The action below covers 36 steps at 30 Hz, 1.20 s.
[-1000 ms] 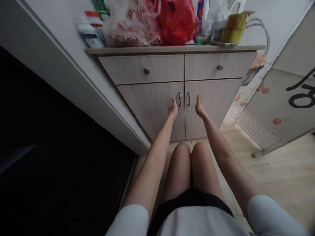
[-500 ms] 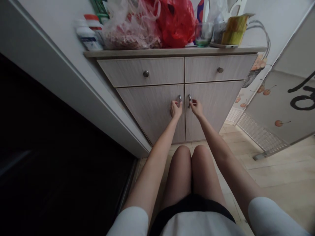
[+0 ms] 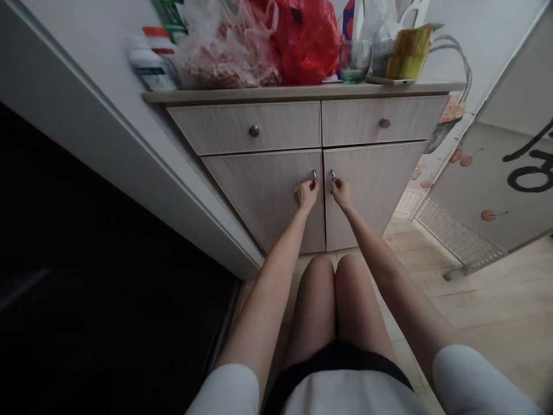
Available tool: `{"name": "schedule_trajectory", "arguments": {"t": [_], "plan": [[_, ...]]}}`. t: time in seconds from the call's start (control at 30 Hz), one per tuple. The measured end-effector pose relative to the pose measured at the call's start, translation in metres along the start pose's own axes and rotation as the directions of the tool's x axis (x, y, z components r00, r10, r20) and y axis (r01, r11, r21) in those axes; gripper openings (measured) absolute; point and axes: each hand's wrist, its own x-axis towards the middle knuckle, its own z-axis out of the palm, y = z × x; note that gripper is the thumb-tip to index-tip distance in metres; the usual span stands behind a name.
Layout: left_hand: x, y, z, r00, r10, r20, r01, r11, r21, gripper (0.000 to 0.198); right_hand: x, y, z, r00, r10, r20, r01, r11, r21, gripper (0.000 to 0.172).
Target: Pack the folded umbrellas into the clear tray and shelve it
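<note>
A low wooden cabinet stands before me with two closed doors under two drawers. My left hand (image 3: 306, 194) is closed round the metal handle (image 3: 314, 175) of the left door (image 3: 263, 196). My right hand (image 3: 342, 192) is closed round the metal handle (image 3: 332, 174) of the right door (image 3: 375, 184). Both arms reach straight forward over my bent knees. The two drawers (image 3: 254, 128) above have round knobs and are closed.
On the cabinet top (image 3: 302, 91) sit white bottles (image 3: 149, 57), a red plastic bag (image 3: 307, 39), a clear bag (image 3: 224, 52), a glass (image 3: 355, 59) and a yellow packet (image 3: 408, 52). A white wall edge and dark opening lie left; a patterned panel (image 3: 496, 178) leans right on wooden floor.
My hands went from flat and open against the doors to closed round the two handles. The doors remain closed.
</note>
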Motion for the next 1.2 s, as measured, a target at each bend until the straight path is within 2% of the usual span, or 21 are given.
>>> {"name": "schedule_trajectory", "arguments": {"t": [0.17,0.3,0.5,0.73,0.83,0.93,1.03,1.13,1.2], "plan": [[-0.044,0.0,-0.014,0.995,0.041,-0.088,-0.042,0.999,-0.01,0.021,-0.032,0.004,-0.025,0.999,-0.044,0.005,0.044,0.998,0.051,0.031],[-0.088,-0.01,-0.034,0.988,0.056,-0.143,-0.05,0.998,0.042,0.019,-0.066,0.011,-0.055,0.997,-0.077,-0.007,0.077,0.992,0.099,0.033],[-0.146,-0.033,-0.08,0.97,0.055,-0.235,-0.041,0.997,0.06,0.016,-0.119,0.028,-0.118,0.995,-0.096,-0.04,0.1,0.991,0.088,0.039],[-0.188,-0.064,-0.127,0.928,0.05,-0.37,-0.039,0.999,0.036,0.012,-0.165,0.052,-0.191,0.985,-0.134,-0.105,0.136,0.991,0.011,0.046],[-0.201,-0.084,-0.147,0.894,0.078,-0.442,-0.062,0.997,0.051,0.014,-0.178,0.063,-0.215,0.983,-0.13,-0.128,0.127,0.991,-0.03,0.046],[-0.212,-0.107,-0.17,0.841,0.104,-0.531,-0.058,0.993,0.103,0.019,-0.19,0.079,-0.24,0.98,-0.119,-0.159,0.105,0.99,-0.093,0.047],[-0.22,-0.132,-0.195,0.795,0.126,-0.593,-0.038,0.986,0.159,0.022,-0.199,0.1,-0.271,0.972,-0.063,-0.228,0.024,0.985,-0.17,0.052],[-0.225,-0.155,-0.219,0.752,0.09,-0.653,0.052,0.98,0.194,0.019,-0.203,0.126,-0.304,0.965,0.026,-0.263,-0.08,0.977,-0.199,0.055],[-0.227,-0.168,-0.234,0.717,0.035,-0.696,0.147,0.969,0.199,0.017,-0.202,0.142,-0.324,0.962,0.082,-0.259,-0.123,0.982,-0.146,0.055]]}}
